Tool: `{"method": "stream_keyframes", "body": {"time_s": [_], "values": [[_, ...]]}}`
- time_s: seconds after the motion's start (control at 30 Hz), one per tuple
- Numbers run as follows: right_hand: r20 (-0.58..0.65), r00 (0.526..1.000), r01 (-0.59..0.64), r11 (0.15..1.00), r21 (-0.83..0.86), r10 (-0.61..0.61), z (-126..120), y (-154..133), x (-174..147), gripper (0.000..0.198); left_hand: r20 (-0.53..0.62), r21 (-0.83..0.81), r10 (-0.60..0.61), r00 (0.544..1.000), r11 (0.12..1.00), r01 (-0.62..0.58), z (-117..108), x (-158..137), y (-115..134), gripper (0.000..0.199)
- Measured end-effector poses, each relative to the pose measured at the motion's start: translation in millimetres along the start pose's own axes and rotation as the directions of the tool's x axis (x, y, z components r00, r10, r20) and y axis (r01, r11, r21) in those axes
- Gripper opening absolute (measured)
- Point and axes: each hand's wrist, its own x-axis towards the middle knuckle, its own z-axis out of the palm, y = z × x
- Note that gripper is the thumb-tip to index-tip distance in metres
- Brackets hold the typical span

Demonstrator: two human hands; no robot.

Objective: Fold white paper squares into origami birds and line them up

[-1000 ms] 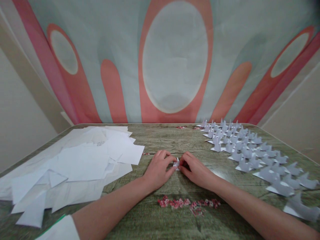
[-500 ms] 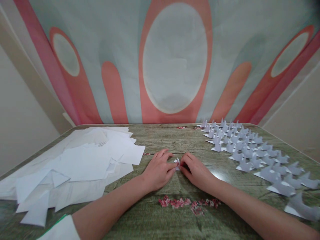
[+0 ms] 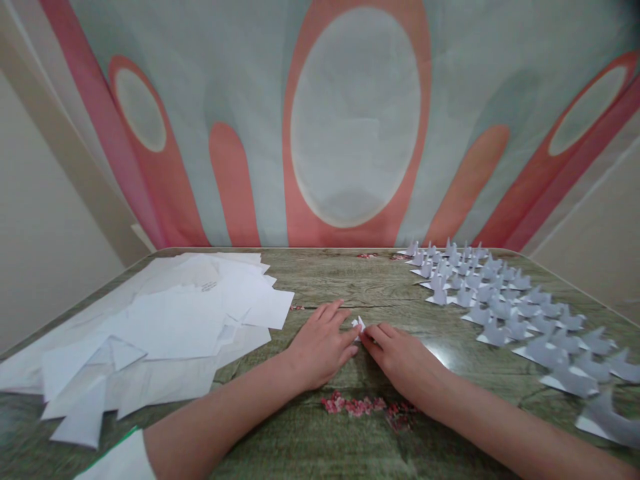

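A tiny folded white paper bird (image 3: 359, 325) stands on the table between my two hands, partly hidden by fingertips. My right hand (image 3: 400, 353) pinches its near right side between thumb and fingers. On the other side, my left hand (image 3: 323, 343) lies with its fingers stretched and apart. Its index fingertip reaches to the paper's left edge; whether it presses on it I cannot tell.
Loose white paper sheets (image 3: 170, 320) lie in an overlapping pile on the left, with a folded piece (image 3: 83, 417) at its near edge. Several rows of folded paper birds (image 3: 495, 333) cover the right side. A patterned backdrop (image 3: 355, 120) hangs behind the wood-grain table (image 3: 320, 273).
My left thumb and index finger have spread from their closer hold at the paper. My right hand has shifted slightly toward me, still pinching. The whole view has shifted a little.
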Motion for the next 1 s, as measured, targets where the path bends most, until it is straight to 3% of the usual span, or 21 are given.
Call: {"method": "stream_keyframes", "body": {"time_s": [0.23, 0.67, 1.0], "values": [[0.015, 1.0, 0.025, 1.0, -0.016, -0.024, -9, 4, 0, 0.028, 0.003, 0.059, -0.019, 1.0, 0.998, 0.019, 5, -11, 8, 0.044], [0.067, 0.998, 0.02, 1.0, 0.013, -0.021, -13, 4, 0, 0.025, 0.026, 0.027, -0.004, 1.0, 1.0, 0.003, -3, -16, 12, 0.037], [0.094, 0.996, -0.009, 0.982, 0.186, -0.009, -14, 16, 2, 0.029, 0.005, -0.072, 0.059, 0.998, 0.996, -0.059, -6, -11, 7, 0.03]]}}
